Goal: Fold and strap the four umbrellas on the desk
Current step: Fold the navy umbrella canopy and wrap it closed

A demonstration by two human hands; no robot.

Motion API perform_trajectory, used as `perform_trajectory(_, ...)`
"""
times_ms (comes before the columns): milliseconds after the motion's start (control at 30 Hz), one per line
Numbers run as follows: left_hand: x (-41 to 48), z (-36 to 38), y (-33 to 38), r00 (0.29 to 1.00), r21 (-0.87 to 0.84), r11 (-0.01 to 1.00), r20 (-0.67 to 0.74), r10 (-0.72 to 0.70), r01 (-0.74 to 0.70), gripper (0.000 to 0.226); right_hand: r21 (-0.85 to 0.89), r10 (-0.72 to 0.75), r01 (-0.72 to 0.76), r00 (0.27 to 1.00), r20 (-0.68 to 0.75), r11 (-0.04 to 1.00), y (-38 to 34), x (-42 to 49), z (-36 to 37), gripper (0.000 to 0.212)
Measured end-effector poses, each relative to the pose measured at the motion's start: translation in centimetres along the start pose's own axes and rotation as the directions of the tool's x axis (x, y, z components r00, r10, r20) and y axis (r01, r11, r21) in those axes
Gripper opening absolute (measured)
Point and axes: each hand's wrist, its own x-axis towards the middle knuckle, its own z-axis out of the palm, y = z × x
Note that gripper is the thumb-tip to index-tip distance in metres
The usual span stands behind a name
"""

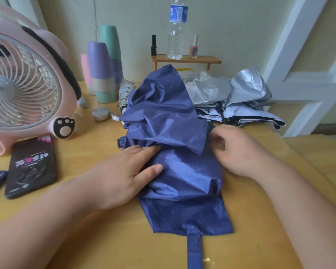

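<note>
The yellow wooden desk [97, 239] fills the lower view. A pink animal-faced fan [23, 88] stands at nine to ten o'clock.

The blue umbrella [169, 117] lies at the centre. It is not yet rolled: its loose cloth is heaped toward twelve o'clock and spread flat toward six. At two o'clock from it lies a silver umbrella [239, 94], also loose and crumpled, just beside the blue one.

The left hand [122, 175] comes in from seven o'clock and lies flat on the blue cloth, fingers straight and pressing down. The right hand [239, 150] sits at the blue umbrella's three o'clock edge with its fingers curled. It is blurred, so I cannot tell whether it grips anything.

A flat black box [32, 166] lies at eight o'clock, near the fan's foot. Stacked pastel cups [103, 74] stand at eleven o'clock. A water bottle [176, 37] stands at twelve on a small wooden shelf [186, 59].

The blue umbrella's strap [194, 249] hangs unfastened, pointing to six o'clock. A small patterned umbrella [124, 94], rolled tight, lies between the cups and the blue cloth.
</note>
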Motion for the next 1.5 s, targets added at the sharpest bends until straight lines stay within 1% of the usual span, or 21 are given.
perform_trajectory(67,-0.1,-0.1,0.0,1.0,-0.038,0.999,0.011,0.007,-0.006,0.091,0.043,0.069,-0.068,0.997,-0.021,0.997,-0.5,-1.3,-1.5,0.011)
perform_trajectory(100,-0.2,-0.2,0.0,1.0,-0.063,0.998,0.012,0.008,-0.007,0.09,0.078,0.125,-0.126,0.992,0.015,0.989,-0.7,-2.1,-2.4,0.011)
perform_trajectory(167,-0.4,-0.4,0.1,1.0,-0.09,0.996,0.023,0.017,-0.015,0.09,0.153,0.189,-0.203,0.977,0.1,0.967,-1.5,-4.2,-3.8,0.025)
perform_trajectory(200,-0.4,-0.4,0.2,0.999,-0.083,0.996,0.03,0.031,-0.028,0.09,0.206,0.182,-0.202,0.977,0.111,0.957,-1.9,-5.4,-4.2,0.034)
perform_trajectory(300,-0.4,-0.3,0.5,0.996,-0.032,0.997,0.051,0.076,-0.074,0.085,0.405,0.062,-0.098,0.993,0.101,0.909,-3.3,-8.8,-3.3,0.063)
perform_trajectory(367,-0.5,-0.1,0.7,0.992,0.014,0.995,0.073,0.101,-0.102,0.084,0.453,0.005,-0.041,0.997,0.081,0.891,-3.8,-10.1,-1.6,0.076)
perform_trajectory(433,-0.7,0.1,0.8,0.988,0.048,0.992,0.113,0.108,-0.114,0.09,0.503,-0.011,0.009,1.0,0.002,0.864,-3.8,-10.6,0.0,0.074)
perform_trajectory(500,-0.8,0.0,0.9,0.983,0.064,0.989,0.134,0.127,-0.136,0.099,0.598,0.032,0.034,0.995,-0.1,0.801,-3.6,-10.8,0.3,0.064)
perform_trajectory(533,-0.8,0.0,0.8,0.981,0.071,0.987,0.138,0.134,-0.144,0.104,0.639,0.042,0.048,0.991,-0.125,0.767,-3.4,-11.0,0.0,0.058)
perform_trajectory(600,-0.9,0.0,0.7,0.98,0.08,0.985,0.145,0.137,-0.15,0.11,0.695,0.05,0.049,0.991,-0.12,0.717,-2.9,-11.4,-0.5,0.05)
perform_trajectory(733,-1.0,0.1,0.7,0.978,0.105,0.978,0.124,0.169,-0.183,0.113,0.692,0.115,-0.084,0.993,0.001,0.717,-2.0,-12.3,0.0,0.052)
perform_trajectory(833,-0.9,0.2,0.4,0.98,0.088,0.98,0.103,0.168,-0.177,0.105,0.727,0.087,-0.084,0.996,0.035,0.681,-2.8,-12.4,0.2,0.048)
perform_trajectory(900,-0.7,0.4,0.2,0.979,0.095,0.978,0.095,0.179,-0.188,0.099,0.676,0.066,-0.029,0.997,-0.029,0.737,-3.2,-12.3,0.6,0.057)
perform_trajectory(1000,-0.6,0.7,-0.2,0.98,0.081,0.98,0.094,0.176,-0.184,0.097,0.571,0.054,0.046,0.986,-0.156,0.82,-3.3,-12.1,1.3,0.068)
perform_trajectory(1100,-0.5,0.8,-0.5,0.982,0.034,0.985,0.087,0.168,-0.171,0.096,0.545,0.032,0.115,0.967,-0.252,0.83,-2.9,-11.7,1.7,0.073)
perform_trajectory(1167,-0.5,0.8,-0.7,0.981,0.047,0.982,0.08,0.177,-0.182,0.092,0.561,0.032,0.119,0.967,-0.252,0.819,-2.7,-11.5,1.8,0.074)
perform_trajectory(1233,-0.4,1.1,-0.9,0.975,0.086,0.973,0.073,0.209,-0.215,0.083,0.595,0.047,0.081,0.98,-0.195,0.8,-2.6,-11.6,1.7,0.07)
perform_trajectory(1333,-0.2,1.3,-1.4,0.969,0.09,0.966,0.079,0.234,-0.241,0.068,0.646,0.02,0.03,0.997,-0.069,0.762,-2.5,-12.1,1.2,0.054)
perform_trajectory(1367,-0.2,1.3,-1.6,0.97,0.084,0.968,0.084,0.229,-0.236,0.065,0.643,0.015,0.021,0.999,-0.05,0.766,-2.4,-12.2,1.1,0.051)
perform_trajectory(1433,0.0,1.4,-1.7,0.971,0.084,0.969,0.086,0.224,-0.232,0.066,0.613,0.031,0.014,0.998,-0.062,0.79,-2.1,-12.3,1.0,0.047)
perform_trajectory(1500,0.0,1.5,-1.8,0.969,0.098,0.966,0.078,0.233,-0.24,0.067,0.623,0.051,0.001,0.996,-0.066,0.782,-1.8,-12.5,0.9,0.045)
